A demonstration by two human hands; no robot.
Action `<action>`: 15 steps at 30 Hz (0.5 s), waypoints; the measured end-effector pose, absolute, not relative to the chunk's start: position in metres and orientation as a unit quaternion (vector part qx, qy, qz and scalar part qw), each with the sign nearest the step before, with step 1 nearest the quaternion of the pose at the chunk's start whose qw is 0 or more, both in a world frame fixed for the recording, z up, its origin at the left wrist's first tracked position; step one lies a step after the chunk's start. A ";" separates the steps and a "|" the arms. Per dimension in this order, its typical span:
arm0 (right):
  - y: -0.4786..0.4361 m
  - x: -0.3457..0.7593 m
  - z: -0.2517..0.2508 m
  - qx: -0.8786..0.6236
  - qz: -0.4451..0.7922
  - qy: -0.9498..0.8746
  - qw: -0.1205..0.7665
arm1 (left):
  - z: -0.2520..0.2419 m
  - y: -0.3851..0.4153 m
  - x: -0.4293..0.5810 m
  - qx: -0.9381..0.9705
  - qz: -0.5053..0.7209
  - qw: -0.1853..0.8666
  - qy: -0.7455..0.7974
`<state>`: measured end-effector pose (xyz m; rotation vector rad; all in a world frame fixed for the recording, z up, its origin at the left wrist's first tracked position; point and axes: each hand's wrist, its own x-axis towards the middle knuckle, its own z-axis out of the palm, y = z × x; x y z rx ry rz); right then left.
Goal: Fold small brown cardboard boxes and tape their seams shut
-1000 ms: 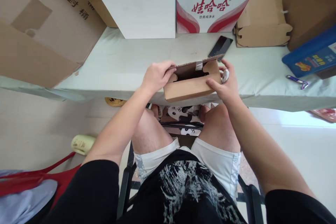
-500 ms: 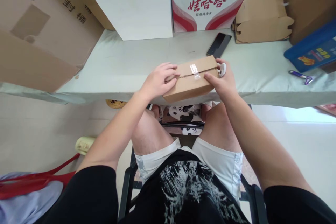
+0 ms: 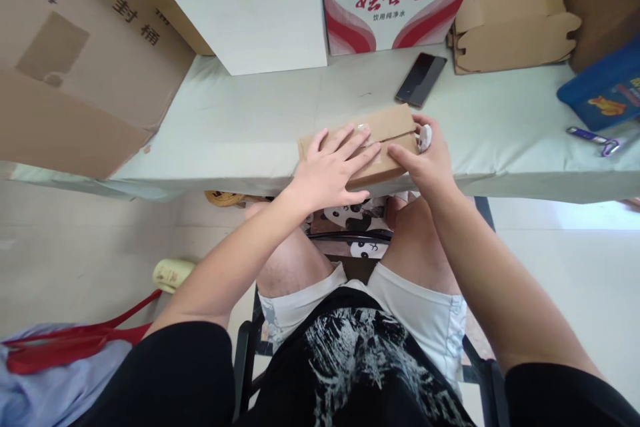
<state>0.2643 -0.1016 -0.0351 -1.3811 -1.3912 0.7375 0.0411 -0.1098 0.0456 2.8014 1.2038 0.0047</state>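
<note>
A small brown cardboard box (image 3: 387, 128) lies closed at the near edge of the white table (image 3: 250, 127), with a strip of clear tape across its lid seam. My left hand (image 3: 333, 170) lies flat on top of the box, fingers spread over the lid. My right hand (image 3: 425, 160) grips the box's right end, thumb on the front face and fingers curled round the side. A small white object (image 3: 425, 139) shows between those fingers; I cannot make out what it is.
A black phone (image 3: 421, 79) lies behind the box. White cartons (image 3: 250, 13) and a red-and-white printed carton (image 3: 395, 0) stand at the back, folded brown boxes (image 3: 515, 27) to the right, a large brown carton (image 3: 75, 60) on the left. A blue box (image 3: 605, 90) and purple tool (image 3: 593, 139) sit far right.
The box's lid, open a second ago, is down and taped. My left hand moved from the box's left end onto its top and spread flat. My right hand has stayed at the right end.
</note>
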 end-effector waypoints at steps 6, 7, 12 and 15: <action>-0.101 0.282 -0.010 -0.601 0.333 -0.347 0.638 | 0.042 -0.110 0.041 0.919 0.003 0.038 0.391; -0.101 0.288 -0.003 -0.587 0.332 -0.294 0.677 | 0.042 -0.110 0.041 0.920 0.004 0.037 0.391; -0.114 0.308 0.035 -0.536 0.348 -0.264 0.722 | 0.042 -0.107 0.040 0.921 0.001 0.041 0.386; -0.125 0.302 0.046 -0.527 0.408 -0.303 0.681 | 0.044 -0.105 0.041 0.922 -0.002 0.050 0.385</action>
